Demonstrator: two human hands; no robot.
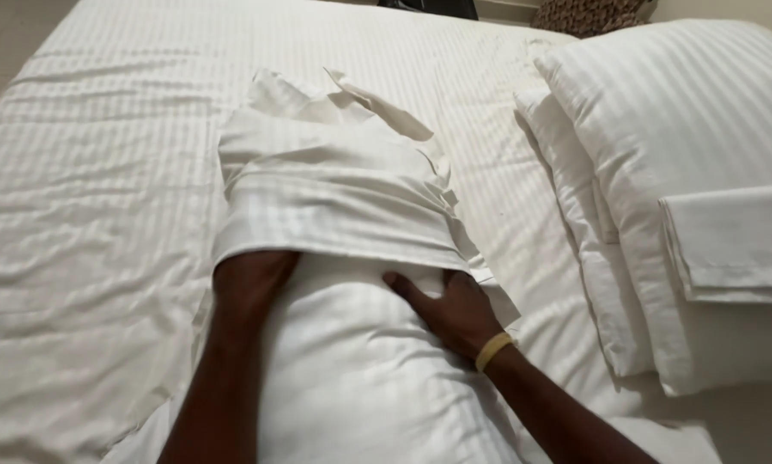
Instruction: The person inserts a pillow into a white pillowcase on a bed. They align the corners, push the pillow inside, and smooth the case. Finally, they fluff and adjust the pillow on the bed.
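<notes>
- The left hand point(250, 283) and its forearm are bare, with no sleeve, ring or watch in view.
- The right hand point(451, 311) is bare too.
- On the right wrist sits a thin yellow band point(492, 350), smooth and plain.

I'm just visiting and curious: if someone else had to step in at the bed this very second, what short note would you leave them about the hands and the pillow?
Left hand: pushed under the open edge of the striped white pillowcase, its fingers hidden inside.
Right hand: flat on the pillow, fingers tucked under the case's edge; yellow wristband on that wrist.
Things: the pillow lies lengthwise on the bed sheet. Two cased pillows are stacked at right, with a folded white cloth on top.
Done: the case covers the pillow's far part.
Left: the near part is bare; the case's far end is loose and rumpled.
</notes>
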